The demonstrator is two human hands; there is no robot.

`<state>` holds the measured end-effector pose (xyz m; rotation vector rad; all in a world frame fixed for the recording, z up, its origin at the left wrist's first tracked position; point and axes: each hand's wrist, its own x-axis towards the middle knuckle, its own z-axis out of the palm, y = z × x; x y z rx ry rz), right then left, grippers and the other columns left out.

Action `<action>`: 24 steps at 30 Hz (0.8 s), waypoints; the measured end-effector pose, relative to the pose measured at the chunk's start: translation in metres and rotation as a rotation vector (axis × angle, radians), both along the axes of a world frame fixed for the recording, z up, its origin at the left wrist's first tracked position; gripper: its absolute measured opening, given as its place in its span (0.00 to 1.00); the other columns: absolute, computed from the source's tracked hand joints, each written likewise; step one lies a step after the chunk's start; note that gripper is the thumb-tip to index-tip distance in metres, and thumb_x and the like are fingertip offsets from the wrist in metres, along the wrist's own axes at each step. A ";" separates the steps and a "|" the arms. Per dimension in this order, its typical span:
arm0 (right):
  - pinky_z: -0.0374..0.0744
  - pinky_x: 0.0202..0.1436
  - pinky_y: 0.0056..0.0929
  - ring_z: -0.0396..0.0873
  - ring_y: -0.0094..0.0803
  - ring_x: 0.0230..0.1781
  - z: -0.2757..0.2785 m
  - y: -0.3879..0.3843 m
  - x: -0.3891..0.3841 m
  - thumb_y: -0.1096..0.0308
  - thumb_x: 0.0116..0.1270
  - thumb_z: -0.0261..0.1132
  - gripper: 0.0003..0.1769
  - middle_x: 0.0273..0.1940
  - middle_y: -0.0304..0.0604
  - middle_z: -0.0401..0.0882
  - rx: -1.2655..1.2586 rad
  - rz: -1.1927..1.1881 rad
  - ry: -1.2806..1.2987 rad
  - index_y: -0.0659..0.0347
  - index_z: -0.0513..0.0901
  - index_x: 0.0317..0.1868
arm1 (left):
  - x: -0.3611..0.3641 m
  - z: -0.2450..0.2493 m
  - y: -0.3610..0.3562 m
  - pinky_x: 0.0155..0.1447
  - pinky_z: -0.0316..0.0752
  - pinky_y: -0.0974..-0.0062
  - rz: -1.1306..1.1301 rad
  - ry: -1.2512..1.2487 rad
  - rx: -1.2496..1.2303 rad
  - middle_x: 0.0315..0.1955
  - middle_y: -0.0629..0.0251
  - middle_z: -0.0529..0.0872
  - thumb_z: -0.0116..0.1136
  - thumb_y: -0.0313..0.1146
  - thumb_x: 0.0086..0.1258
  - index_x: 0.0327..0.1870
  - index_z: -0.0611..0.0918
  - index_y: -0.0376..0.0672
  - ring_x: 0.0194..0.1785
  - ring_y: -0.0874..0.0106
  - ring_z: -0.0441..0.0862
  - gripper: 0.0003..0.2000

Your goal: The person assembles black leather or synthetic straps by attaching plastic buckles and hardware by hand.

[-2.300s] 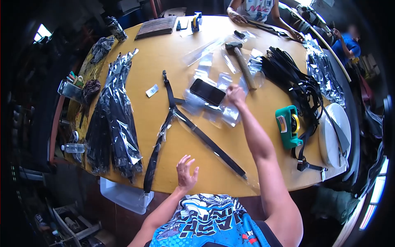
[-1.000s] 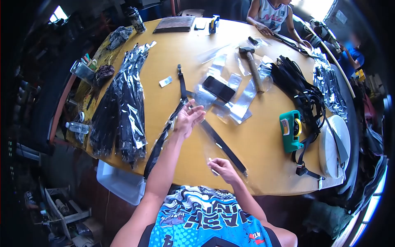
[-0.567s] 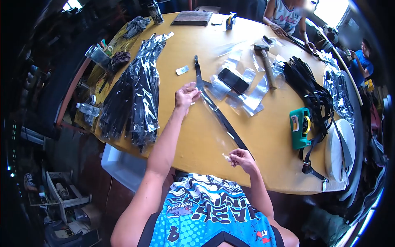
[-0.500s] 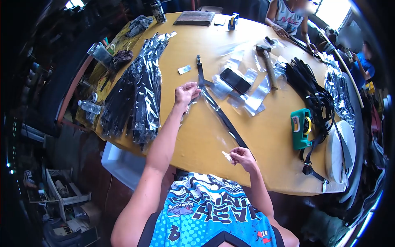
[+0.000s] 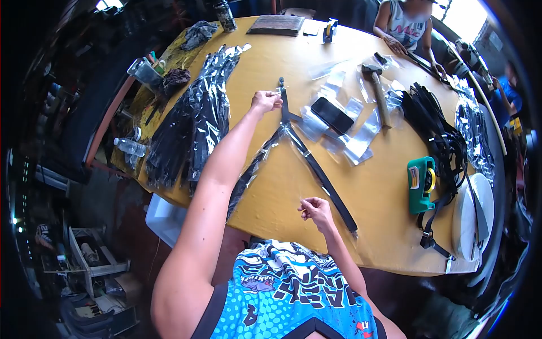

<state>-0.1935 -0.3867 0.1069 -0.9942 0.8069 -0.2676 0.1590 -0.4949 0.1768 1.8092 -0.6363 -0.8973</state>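
A black Y-shaped strap (image 5: pixel 284 107) lies on the yellow table, its two lower legs in clear plastic sleeves. My left hand (image 5: pixel 266 101) is closed at the strap's upper part, fingertips pinched together around something small and whitish that is mostly hidden. Between the strap's legs, my right hand (image 5: pixel 316 212) hovers near the table's front edge with its fingers curled in. What it holds, if anything, is too small to tell. A black phone (image 5: pixel 332 115) rests on clear plastic sleeves (image 5: pixel 361 135) right of the strap.
Wrapped black straps (image 5: pixel 195 124) are piled at left. A hammer (image 5: pixel 377 96), loose black straps (image 5: pixel 432 121), a green tape dispenser (image 5: pixel 420 185) and a white roll (image 5: pixel 473 217) lie at right. Another person (image 5: pixel 407 28) handles a strap across the table.
My left hand has moved up the strap, and the white label near it no longer shows. My right hand has shifted left; its small white piece is out of sight. Both strap legs now show spread.
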 end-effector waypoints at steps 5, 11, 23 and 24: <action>0.73 0.19 0.16 0.75 0.20 0.17 -0.005 -0.010 -0.001 0.65 0.65 0.60 0.11 0.24 0.41 0.79 0.011 -0.028 0.108 0.66 0.77 0.33 | 0.002 -0.012 -0.021 0.33 0.73 0.83 0.003 -0.045 0.055 0.31 0.69 0.85 0.58 0.33 0.64 0.37 0.83 0.44 0.30 0.79 0.82 0.05; 0.73 0.20 0.17 0.75 0.21 0.17 -0.012 -0.017 0.006 0.65 0.66 0.59 0.11 0.23 0.40 0.79 0.048 -0.014 0.126 0.66 0.76 0.35 | 0.007 -0.020 -0.034 0.33 0.73 0.82 0.022 -0.086 0.054 0.30 0.68 0.85 0.60 0.34 0.62 0.36 0.83 0.44 0.29 0.80 0.81 0.06; 0.74 0.22 0.17 0.75 0.20 0.19 -0.010 -0.047 0.073 0.64 0.67 0.56 0.12 0.25 0.41 0.79 0.140 0.001 -0.002 0.67 0.76 0.37 | 0.054 -0.036 -0.087 0.44 0.73 0.80 0.082 -0.293 0.236 0.33 0.69 0.86 0.61 0.31 0.58 0.34 0.85 0.44 0.39 0.78 0.81 0.05; 0.73 0.21 0.16 0.75 0.20 0.18 -0.012 -0.050 0.078 0.64 0.67 0.57 0.12 0.24 0.41 0.79 0.143 0.009 0.011 0.67 0.76 0.36 | 0.056 -0.036 -0.092 0.41 0.74 0.81 0.087 -0.323 0.273 0.32 0.68 0.86 0.61 0.30 0.58 0.34 0.85 0.43 0.37 0.78 0.81 0.05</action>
